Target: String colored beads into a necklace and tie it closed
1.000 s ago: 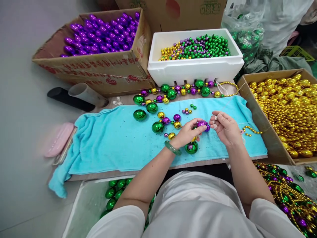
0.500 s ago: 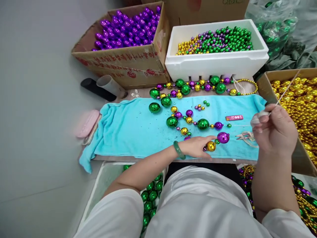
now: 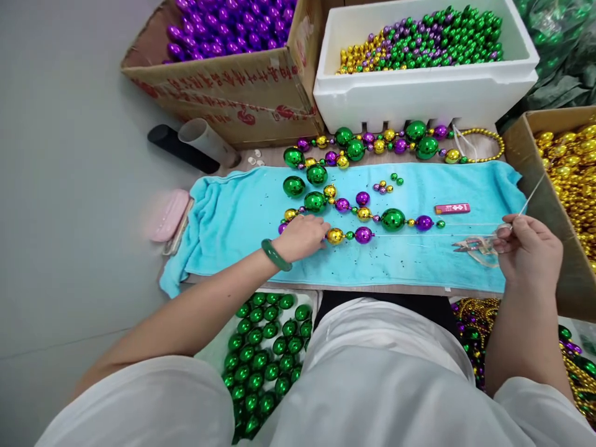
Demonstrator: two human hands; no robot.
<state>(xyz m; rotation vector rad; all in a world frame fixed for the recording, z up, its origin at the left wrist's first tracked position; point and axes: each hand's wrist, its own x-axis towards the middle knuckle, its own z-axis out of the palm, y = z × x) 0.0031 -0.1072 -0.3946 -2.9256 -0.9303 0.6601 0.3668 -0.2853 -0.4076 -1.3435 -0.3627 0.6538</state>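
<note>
Pinching white cord (image 3: 532,194) at centre right, the right hand (image 3: 531,248) is holding fingertips together; mid-frame, the left hand (image 3: 302,238) is covering part of the bead strand (image 3: 363,234) (I am not seeing its grip), probably light, slippery, safest gripped between beads

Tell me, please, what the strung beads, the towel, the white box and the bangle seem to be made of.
Strung beads: probably plastic with a metallic coating, given their mirror-like highlights.
Towel: likely terry cloth, soft and matt, with rumpled folds.
White box: apparently foam, with thick, smooth, matt walls.
Bangle: glossy green, perhaps jade, glass or plastic.
</note>
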